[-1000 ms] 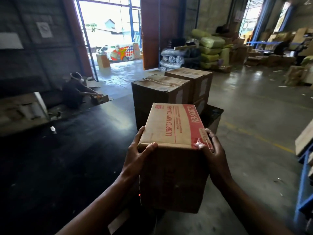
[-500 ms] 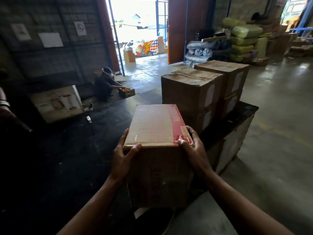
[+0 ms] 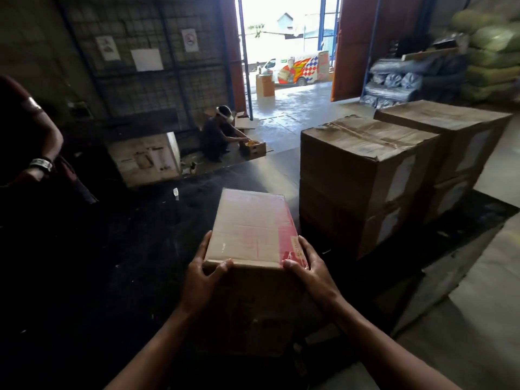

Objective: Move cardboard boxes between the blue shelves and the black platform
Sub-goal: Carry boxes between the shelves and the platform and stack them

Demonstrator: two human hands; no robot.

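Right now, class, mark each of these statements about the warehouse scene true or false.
1. The left hand and right hand grip the red-striped box at its near top corners. True.
2. The stacked boxes stand left of it. False: they stand on its right.
3. A crouching person reaches into a small box near the doorway. True.
4. The doorway is shut. False: it stands open, with a van outside.

A box (image 3: 250,229) was over the platform (image 3: 112,263), stacked boxes (image 3: 365,178) stood on it just right, crouching person (image 3: 216,136) farther behind, left.
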